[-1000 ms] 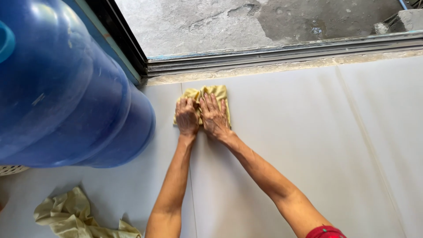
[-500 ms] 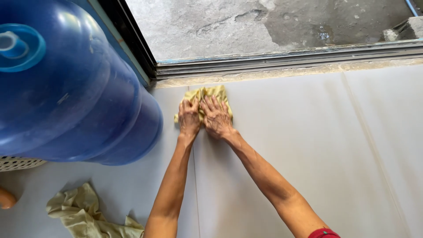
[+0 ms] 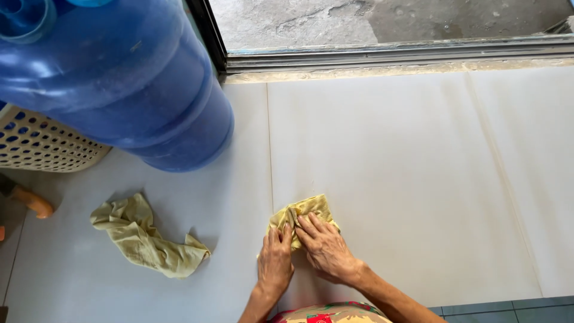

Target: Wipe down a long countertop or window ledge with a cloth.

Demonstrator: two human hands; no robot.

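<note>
Both hands press flat on a small yellow cloth [image 3: 305, 214] on the white floor [image 3: 406, 179], close to the person. The left hand [image 3: 275, 263] and right hand [image 3: 326, 250] lie open, fingers spread. Another cloth [image 3: 146, 236] lies crumpled at the left, near a big blue bottle [image 3: 131, 84].

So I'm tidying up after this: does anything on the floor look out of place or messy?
A second yellow cloth lies crumpled on the tiles left of the hands, apart from the folded cloth under the left hand and right hand. Nothing looks spilled or broken.
</note>
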